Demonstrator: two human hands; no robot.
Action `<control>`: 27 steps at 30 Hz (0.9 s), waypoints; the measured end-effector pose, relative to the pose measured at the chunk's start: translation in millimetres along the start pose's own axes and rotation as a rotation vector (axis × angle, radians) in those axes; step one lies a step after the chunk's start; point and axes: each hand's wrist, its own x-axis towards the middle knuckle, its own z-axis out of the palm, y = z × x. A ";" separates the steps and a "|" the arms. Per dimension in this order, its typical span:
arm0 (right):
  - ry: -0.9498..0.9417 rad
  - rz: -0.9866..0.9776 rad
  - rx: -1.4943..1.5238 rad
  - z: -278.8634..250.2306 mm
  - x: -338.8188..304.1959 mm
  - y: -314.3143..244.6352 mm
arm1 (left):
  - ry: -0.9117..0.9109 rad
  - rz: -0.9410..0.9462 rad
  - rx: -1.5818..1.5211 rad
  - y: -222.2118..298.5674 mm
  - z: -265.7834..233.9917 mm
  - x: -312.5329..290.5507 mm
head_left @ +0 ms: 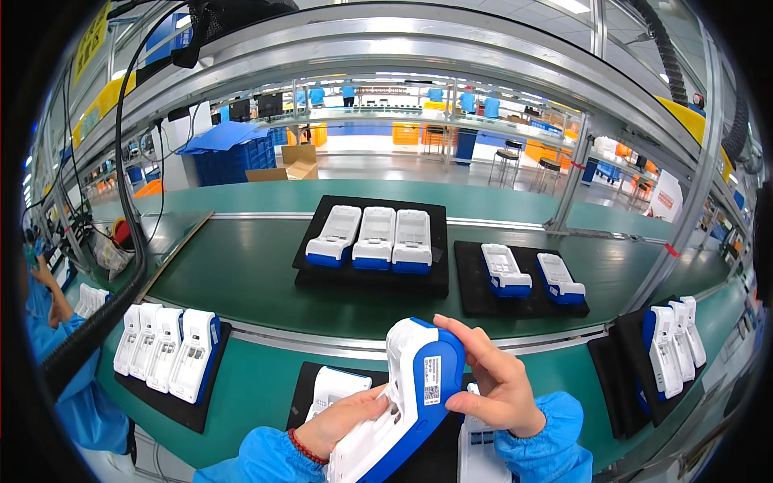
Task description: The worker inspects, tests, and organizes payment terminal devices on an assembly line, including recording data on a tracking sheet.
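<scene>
Here both hands hold one white-and-blue handheld terminal (407, 398) tilted on its side above the near edge of the table (258, 386), just over a black foam tray (302, 390). The left hand (346, 419) cups the white underside from below, its grip closed around the body near a recessed bay. The right hand (491, 386) clamps the blue side panel, thumb on the near face and fingers curled over the far edge, so its grip is closed on the same unit.

To do this check well, I would keep the unit low over the tray, so a slip lands on foam rather than on the conveyor belt (258, 274). The left hand should carry the weight while the right turns the casing, which lets the label patch and the seam between white shell and blue panel come into view without regripping. Fingertips are best kept off the label and away from the open bay.

Another white unit (334, 390) lies on the tray just left of the held one, and a further one (479, 439) sits beneath the right wrist, so the turn needs to stay clear of both. A tray of three units (372, 237) and a tray of two (531, 278) rest on the belt, well apart from the hands.
</scene>
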 end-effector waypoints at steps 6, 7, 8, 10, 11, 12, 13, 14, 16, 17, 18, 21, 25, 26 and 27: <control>0.038 0.009 0.060 -2.4 1.0 7.3 | 0.188 0.034 0.067 0.5 19.9 -0.6; 0.051 0.018 0.094 -1.5 2.2 9.6 | 0.233 0.036 0.062 1.5 21.7 -1.9; 0.041 0.036 0.107 -2.5 2.8 12.7 | 0.268 0.006 0.046 4.5 24.8 -4.0; 0.057 0.057 0.131 -0.8 4.7 16.9 | 0.289 -0.012 0.045 7.3 24.2 -3.9; 0.081 0.075 0.148 -0.1 5.7 19.2 | 0.302 -0.033 0.052 7.9 23.3 -4.0; 0.063 0.079 0.133 -2.2 5.9 23.7 | 0.308 -0.032 0.046 8.6 22.6 -2.7; 0.055 0.080 0.134 -2.4 6.1 24.7 | 0.294 -0.025 0.031 8.7 23.2 -3.4; 0.057 0.114 0.133 -2.1 6.6 25.6 | 0.280 -0.019 0.015 9.2 23.0 -4.4; 0.079 0.163 0.122 -1.6 7.2 24.0 | 0.282 -0.012 0.017 9.7 24.7 -5.2; 0.080 0.159 0.124 -3.6 5.6 24.6 | 0.283 -0.010 0.024 9.0 27.1 -4.5; 0.092 0.197 0.145 -6.1 3.6 26.4 | 0.285 -0.008 0.028 7.8 29.2 -3.2; 0.114 0.234 0.187 -1.7 9.5 35.1 | 0.319 -0.022 -0.072 5.3 15.9 0.6; 0.058 0.364 0.201 -1.5 11.1 49.1 | -0.016 0.096 -0.440 3.8 9.2 -4.3; 0.074 0.390 0.269 0.3 10.0 56.9 | -0.018 0.198 -0.371 5.2 14.8 -8.1; 0.077 0.389 0.264 -0.2 9.3 61.0 | -0.024 0.196 -0.370 5.3 16.8 -8.8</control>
